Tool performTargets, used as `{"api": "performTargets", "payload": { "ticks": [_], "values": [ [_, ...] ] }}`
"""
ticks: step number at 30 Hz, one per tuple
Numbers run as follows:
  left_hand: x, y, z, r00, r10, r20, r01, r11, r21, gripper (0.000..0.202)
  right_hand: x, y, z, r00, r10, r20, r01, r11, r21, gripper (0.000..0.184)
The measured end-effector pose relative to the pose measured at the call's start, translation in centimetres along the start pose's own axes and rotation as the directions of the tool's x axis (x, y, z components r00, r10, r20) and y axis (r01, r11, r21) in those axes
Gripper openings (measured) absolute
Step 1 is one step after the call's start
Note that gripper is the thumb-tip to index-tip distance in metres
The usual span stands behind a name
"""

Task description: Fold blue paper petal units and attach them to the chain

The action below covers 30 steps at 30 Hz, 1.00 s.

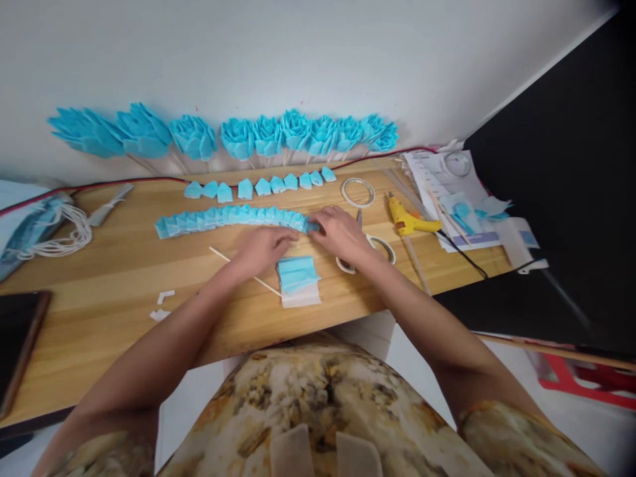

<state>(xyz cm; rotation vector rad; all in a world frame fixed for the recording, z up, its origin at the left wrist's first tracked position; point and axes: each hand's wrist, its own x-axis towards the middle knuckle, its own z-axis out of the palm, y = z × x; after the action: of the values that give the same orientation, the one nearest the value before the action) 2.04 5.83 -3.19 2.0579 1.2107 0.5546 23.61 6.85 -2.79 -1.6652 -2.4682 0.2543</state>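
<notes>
A long row of overlapping blue fabric petals (223,217) curves across the table. At its right end, the fingers of my right hand (340,228) are closed on a blue petal (312,226). My left hand (268,248) is close by, just below the row, its fingers drawn together; whether something small is between them is hidden. Below my hands lies a stack of blue and white fabric pieces (298,273). A thin wooden stick (223,256) passes under my left wrist. Scissors (345,265) lie partly covered by my right hand.
Blue fabric flowers (193,138) on sticks lean against the wall, behind a row of separate folded petals (263,187). To the right are a tape roll (358,192), a yellow glue gun (407,217) and papers (437,172). White cords (69,232) and a dark tablet (20,344) are left.
</notes>
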Motion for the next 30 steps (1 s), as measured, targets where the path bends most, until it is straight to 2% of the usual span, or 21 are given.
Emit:
{"api": "performTargets", "payload": {
  "ticks": [2,5,8,10,14,18,23,25,30],
  "values": [
    [0.3,-0.4,-0.6,0.996,-0.075,-0.05,0.06,0.966,-0.25,0.032,-0.1,0.2,-0.3,1.0,0.014,0.006,-0.014,0.999,0.039,0.028],
    [0.5,-0.4,-1.3,0.975,-0.192,-0.112,0.098,0.822,-0.561,0.032,-0.8,0.4,-1.0,0.999,0.012,-0.051,-0.002,0.983,0.186,0.03],
    [0.3,0.3,-1.4,0.972,-0.209,-0.105,0.087,0.742,-0.665,0.038,-2.0,-0.1,-1.9,0.977,0.023,-0.213,0.045,0.95,0.309,0.028],
    [0.1,1.0,-1.2,0.978,-0.182,-0.097,0.077,0.758,-0.648,0.037,-2.8,-1.1,-2.4,0.966,0.028,-0.259,0.083,0.91,0.407,0.028],
    [-0.3,1.9,-0.9,0.987,-0.102,-0.121,0.016,0.825,-0.566,0.035,-3.8,-3.1,-2.6,0.987,0.051,-0.153,0.069,0.722,0.689,0.031],
    [-0.7,2.2,-0.6,0.989,-0.027,-0.145,-0.043,0.888,-0.458,0.035,-3.8,-3.5,-1.9,0.985,0.124,-0.123,0.026,0.59,0.807,0.04],
    [-1.4,2.7,0.0,0.984,0.083,-0.159,-0.135,0.927,-0.35,0.04,-3.8,-3.7,-1.5,0.972,0.233,0.03,-0.103,0.306,0.946,0.049],
    [-1.6,3.2,-0.1,0.982,0.116,-0.149,-0.157,0.94,-0.303,0.038,-3.9,-4.0,-1.6,0.964,0.265,0.025,-0.1,0.273,0.957,0.043],
    [-2.2,4.3,-1.7,0.991,0.113,-0.077,-0.132,0.945,-0.3,0.034,-5.0,-4.9,-2.3,0.972,0.231,-0.048,-0.034,0.339,0.94,0.029]
  ]
}}
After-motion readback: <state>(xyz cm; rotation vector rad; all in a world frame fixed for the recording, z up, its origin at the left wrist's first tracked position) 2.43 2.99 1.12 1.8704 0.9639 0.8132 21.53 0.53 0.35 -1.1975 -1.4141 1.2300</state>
